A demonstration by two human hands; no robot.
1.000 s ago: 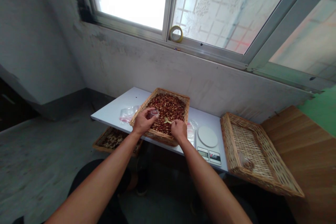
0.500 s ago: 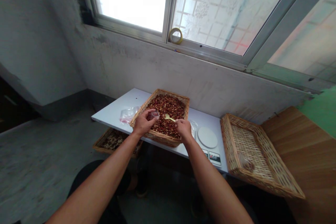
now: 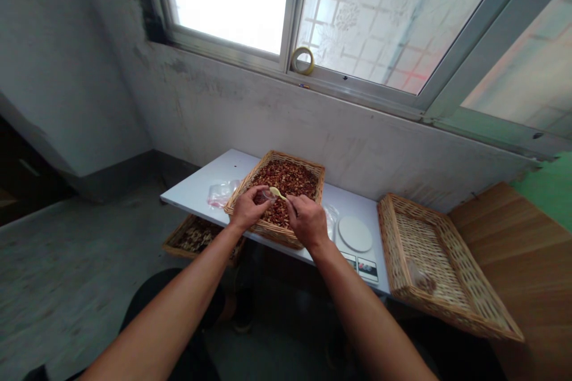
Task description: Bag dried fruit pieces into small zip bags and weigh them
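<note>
A wicker tray full of red-brown dried pieces stands on a small white table. Over its near side, my left hand is closed around a small clear cup. My right hand pinches a little yellow spoon, whose bowl sits at the cup's mouth. The two hands are close together above the tray's contents.
A white kitchen scale sits right of the tray, with a clear bag between them. More plastic bags lie left. An almost empty wicker tray rests at right on a wooden surface. Another basket sits under the table. Tape roll on the sill.
My right hand lifted the spoon out of the tray's pieces and carried it left, up to the cup held in my left hand.
</note>
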